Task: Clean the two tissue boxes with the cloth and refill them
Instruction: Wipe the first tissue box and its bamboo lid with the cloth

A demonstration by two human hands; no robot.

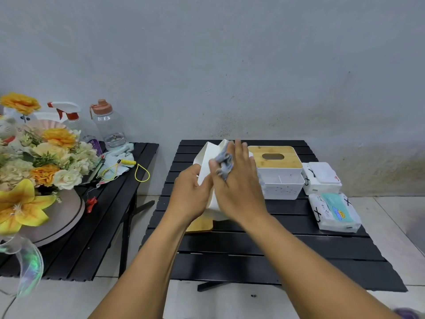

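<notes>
Left hand's fingers curl round the tilted tissue box; right hand's fingers pinch the cloth against it. A bamboo lid lies half hidden beneath.

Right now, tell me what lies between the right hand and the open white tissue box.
The grey cloth, bunched under the right hand against the white tissue box that the left hand grips, per the head view.

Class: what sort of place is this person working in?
Likely a plain room at home: low black slatted tables on a tiled floor, a bare stained wall, a flower arrangement.
</notes>
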